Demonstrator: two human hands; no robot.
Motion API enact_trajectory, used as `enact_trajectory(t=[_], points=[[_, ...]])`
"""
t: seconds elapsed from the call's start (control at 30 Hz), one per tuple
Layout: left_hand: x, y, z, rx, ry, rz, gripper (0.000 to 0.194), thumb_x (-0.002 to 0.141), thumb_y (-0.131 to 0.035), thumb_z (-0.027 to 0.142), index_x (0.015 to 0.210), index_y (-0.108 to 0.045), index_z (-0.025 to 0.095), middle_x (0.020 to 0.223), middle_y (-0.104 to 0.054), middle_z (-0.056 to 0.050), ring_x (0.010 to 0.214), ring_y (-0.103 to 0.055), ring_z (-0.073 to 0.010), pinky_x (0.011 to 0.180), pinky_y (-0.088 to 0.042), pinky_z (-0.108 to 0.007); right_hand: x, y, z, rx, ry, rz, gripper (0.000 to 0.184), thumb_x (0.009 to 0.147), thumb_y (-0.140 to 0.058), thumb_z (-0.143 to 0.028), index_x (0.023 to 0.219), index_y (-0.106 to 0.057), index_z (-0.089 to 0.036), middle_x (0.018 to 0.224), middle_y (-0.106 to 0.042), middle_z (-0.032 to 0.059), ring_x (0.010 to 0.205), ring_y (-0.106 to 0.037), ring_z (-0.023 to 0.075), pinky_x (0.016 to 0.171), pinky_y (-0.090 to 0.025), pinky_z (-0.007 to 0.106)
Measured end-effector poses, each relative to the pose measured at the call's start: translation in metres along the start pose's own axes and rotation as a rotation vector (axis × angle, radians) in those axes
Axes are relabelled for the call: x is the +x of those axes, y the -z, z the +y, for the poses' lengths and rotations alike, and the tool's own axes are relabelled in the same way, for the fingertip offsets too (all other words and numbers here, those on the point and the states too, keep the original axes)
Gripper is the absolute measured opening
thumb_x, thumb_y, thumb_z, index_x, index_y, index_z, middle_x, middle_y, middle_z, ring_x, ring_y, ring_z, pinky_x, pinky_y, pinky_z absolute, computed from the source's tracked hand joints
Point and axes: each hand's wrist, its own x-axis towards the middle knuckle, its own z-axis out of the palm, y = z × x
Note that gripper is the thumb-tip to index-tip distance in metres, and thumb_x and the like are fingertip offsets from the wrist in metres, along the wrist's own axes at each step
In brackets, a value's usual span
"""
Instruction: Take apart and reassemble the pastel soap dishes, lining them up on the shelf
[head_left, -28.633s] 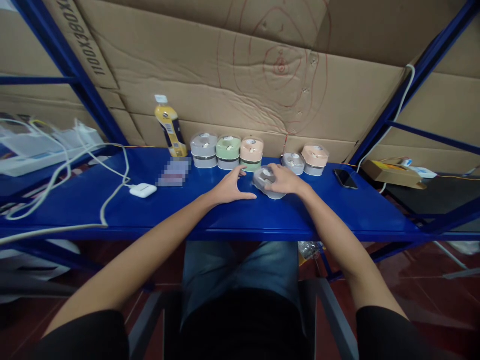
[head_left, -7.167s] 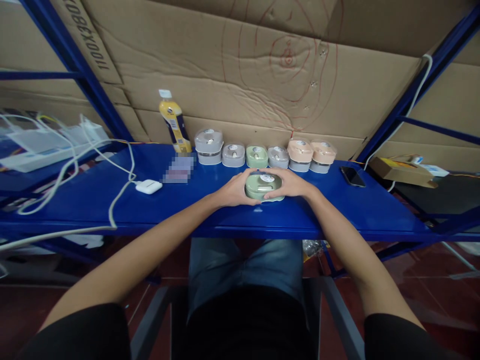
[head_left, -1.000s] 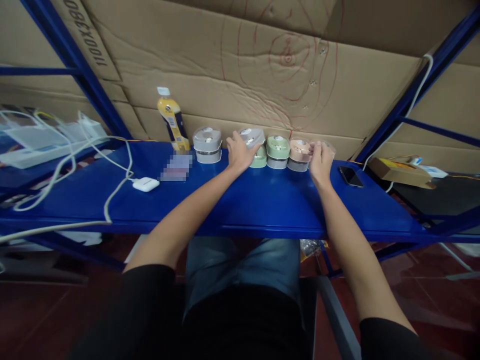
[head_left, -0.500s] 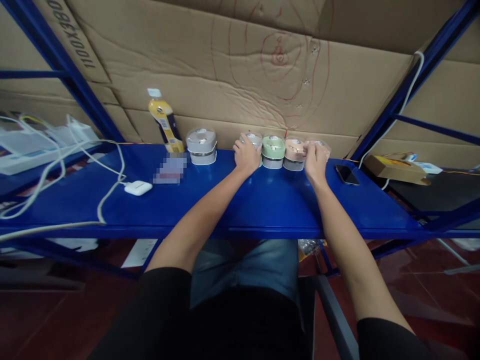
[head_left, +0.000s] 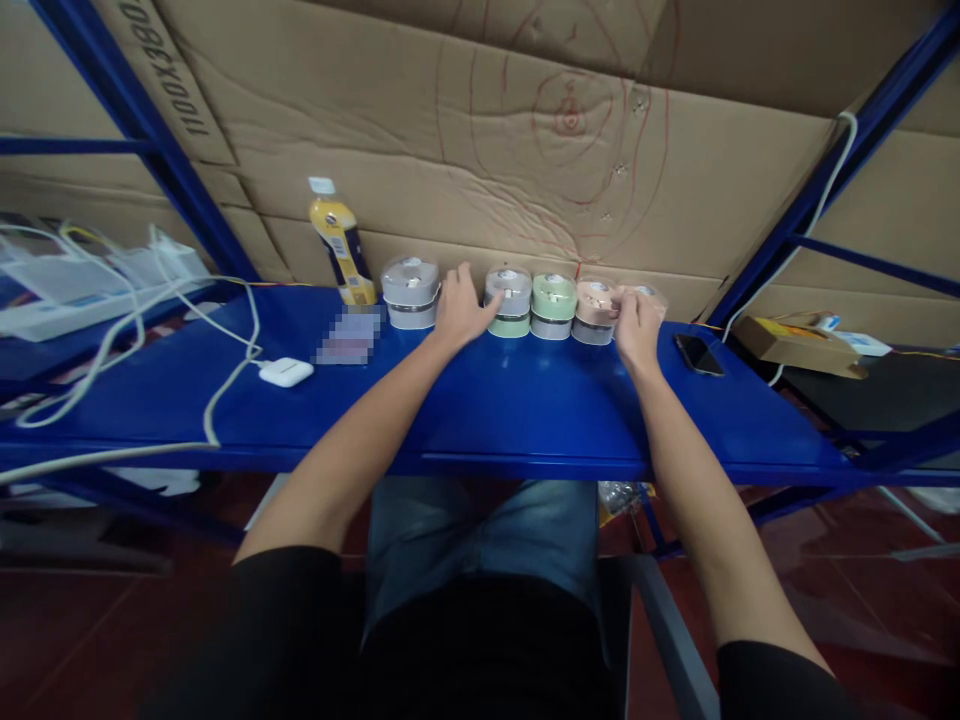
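Head view, clock read from the wearer's seat. Left hand (head_left: 457, 312) at 12: fingers and thumb spread, between all-grey stack (head_left: 411, 284) and grey-over-green stack (head_left: 513, 312); thumb overlaps the latter, contact unclear. Right hand (head_left: 637, 325) at 1: fingertips bunched at the peach box (head_left: 649, 298), partly hiding it; cannot tell whether it grips. Between hands, toward 1: green-over-grey stack (head_left: 553, 304), then peach-over-grey stack (head_left: 594, 312). All on blue tabletop (head_left: 525, 405). Yellow bottle (head_left: 342, 248), 11. Phone (head_left: 699, 354), between 1 and 2.
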Motion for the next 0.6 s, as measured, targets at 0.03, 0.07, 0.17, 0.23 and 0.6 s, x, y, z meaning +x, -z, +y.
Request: enact_trajectory(t=[0.03,0.07,0.17,0.23,0.6], points=[[0.0,0.01,-0.006,0.027,-0.019,0.054,0.081,0.102,-0.071,0.048,0.167,-0.041,0.011,0.168,-0.051,-0.03,0.163,-0.045,-0.047,0.136,-0.035,-0.06,0.001,0.0,0.001,-0.003,0.005,0.0,0.079,0.112,-0.02,-0.079,0.106,-0.077,-0.024,0.103,-0.078,0.0158,0.106,-0.076,0.0367,0.103,-0.059,0.06],[-0.001,0.021,-0.012,0.069,-0.027,0.101,0.078,0.102,-0.071,0.047,0.166,-0.044,0.012,0.171,-0.049,-0.029,0.164,-0.042,-0.0467,0.137,-0.032,-0.06,0.001,0.0,0.002,-0.013,0.007,-0.005,0.079,0.113,-0.019,-0.079,0.107,-0.077,-0.024,0.104,-0.078,0.0161,0.105,-0.076,0.0365,0.103,-0.059,0.06],[-0.004,0.052,-0.031,0.24,0.05,0.204,0.083,0.1,-0.074,0.045,0.168,-0.043,0.009,0.18,-0.036,-0.028,0.169,-0.032,-0.0489,0.139,-0.025,-0.065,0.003,0.001,0.005,-0.066,0.006,-0.043,0.082,0.113,-0.015,-0.078,0.115,-0.077,-0.024,0.111,-0.078,0.0174,0.107,-0.076,0.0366,0.102,-0.059,0.058],[-0.004,0.063,-0.042,0.32,0.157,0.226,0.09,0.098,-0.075,0.048,0.17,-0.04,0.007,0.181,-0.032,-0.031,0.169,-0.028,-0.0522,0.138,-0.024,-0.069,0.002,0.001,0.004,-0.09,-0.003,-0.065,0.08,0.113,-0.016,-0.078,0.119,-0.076,-0.025,0.113,-0.077,0.0178,0.11,-0.076,0.0377,0.103,-0.059,0.059],[0.01,0.046,-0.061,0.239,0.364,0.109,0.098,0.086,-0.089,0.048,0.164,-0.042,0.01,0.162,-0.053,-0.036,0.15,-0.057,-0.0571,0.12,-0.049,-0.072,-0.008,0.002,-0.009,-0.062,-0.007,-0.092,0.061,0.116,-0.026,-0.064,0.108,-0.073,-0.026,0.107,-0.077,0.0157,0.111,-0.075,0.0369,0.104,-0.06,0.06]])
